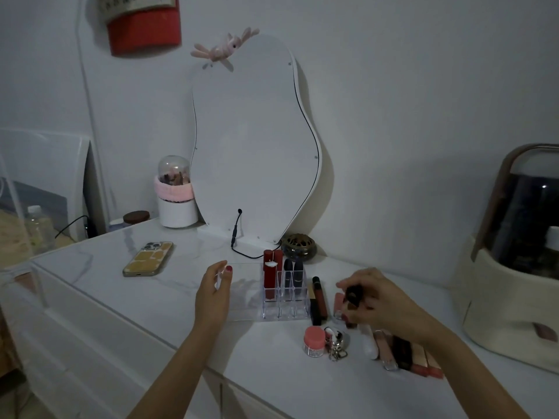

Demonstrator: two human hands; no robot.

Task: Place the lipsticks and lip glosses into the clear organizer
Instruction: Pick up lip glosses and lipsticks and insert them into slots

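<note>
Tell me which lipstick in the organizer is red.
The tall red lipstick in the leftmost filled slot of the organizer; the two lipsticks beside it are dark.

Dim bluish light, soft shadows, wide-angle edge bending, slight blur

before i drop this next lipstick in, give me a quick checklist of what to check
1. Dark lipstick held in right hand: ok.
2. Left hand steadying the clear organizer at its left end: ok.
3. Free slots left in organizer: ok, the left part shows none filled.
4. Red lipstick already slotted upright: ok.
5. Cap fully closed on the held lipstick: cannot tell, blurred.
</note>
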